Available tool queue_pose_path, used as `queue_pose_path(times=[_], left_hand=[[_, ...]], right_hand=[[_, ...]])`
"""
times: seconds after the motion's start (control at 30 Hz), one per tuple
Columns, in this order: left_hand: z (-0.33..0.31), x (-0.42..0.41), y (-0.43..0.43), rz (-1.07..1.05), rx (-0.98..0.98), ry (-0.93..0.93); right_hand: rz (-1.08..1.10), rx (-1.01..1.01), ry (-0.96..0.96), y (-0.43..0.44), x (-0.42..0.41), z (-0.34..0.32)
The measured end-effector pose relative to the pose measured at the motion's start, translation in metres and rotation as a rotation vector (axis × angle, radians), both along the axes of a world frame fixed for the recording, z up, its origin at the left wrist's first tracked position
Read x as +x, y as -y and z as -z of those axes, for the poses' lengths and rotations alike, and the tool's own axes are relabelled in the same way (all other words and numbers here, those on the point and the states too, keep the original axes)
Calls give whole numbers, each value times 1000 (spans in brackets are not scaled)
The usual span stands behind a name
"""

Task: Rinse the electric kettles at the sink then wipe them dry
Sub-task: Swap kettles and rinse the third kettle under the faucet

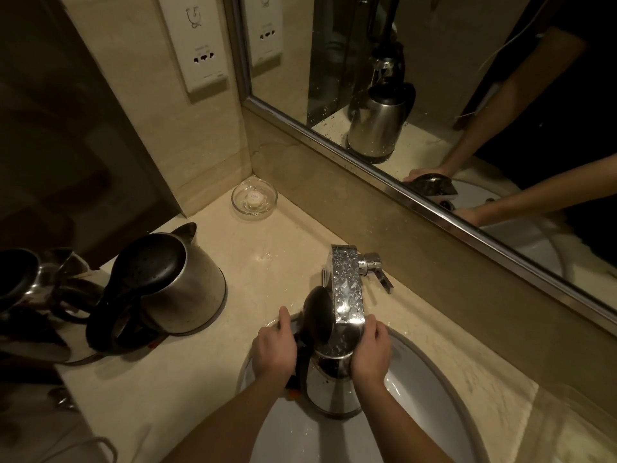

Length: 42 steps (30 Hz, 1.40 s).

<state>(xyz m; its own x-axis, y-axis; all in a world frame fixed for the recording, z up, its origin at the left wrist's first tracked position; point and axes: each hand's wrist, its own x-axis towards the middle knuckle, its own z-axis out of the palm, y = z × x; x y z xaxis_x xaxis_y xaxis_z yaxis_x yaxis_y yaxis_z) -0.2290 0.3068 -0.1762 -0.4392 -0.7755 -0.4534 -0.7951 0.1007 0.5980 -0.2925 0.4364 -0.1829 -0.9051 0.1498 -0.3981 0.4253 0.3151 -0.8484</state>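
Both hands work over the sink [427, 375]: the left hand [275, 354] grips the black handle of a steel kettle [329, 392], while the right hand [370, 354] clasps its upper body, apparently to steady the open mouth under the tap [347, 289]. Its lid [317, 315] is tipped back, likely to let water in; whether water is running cannot be told. Three kettles are in view: this one in the basin, a second kettle [180, 289] standing on the bench [267, 248], and a third kettle [26, 279] cut off at the left edge. One glass dish [254, 200] sits in the corner.
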Motion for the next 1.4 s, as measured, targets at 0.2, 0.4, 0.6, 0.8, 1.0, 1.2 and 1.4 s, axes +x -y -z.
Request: queue_pose_path(times=[0.2, 0.4, 0.6, 0.8, 1.0, 1.2, 1.4], left_hand=[[-3, 0, -5, -102, 100, -70], [0, -1, -4, -112, 109, -71], [2, -1, -4, -101, 98, -72], [6, 1, -5, -101, 93, -93], [9, 1, -6, -97, 59, -93], [10, -4, -1, -76, 44, -61], [17, -5, 3, -5, -6, -55]], right_hand=[[5, 2, 7, 0, 0, -3], [11, -4, 6, 0, 0, -2], [1, -5, 10, -1, 2, 1], [-5, -54, 0, -3, 4, -6], [23, -38, 23, -1, 5, 0], [56, 31, 4, 5, 3, 3], [89, 46, -19, 6, 0, -3]])
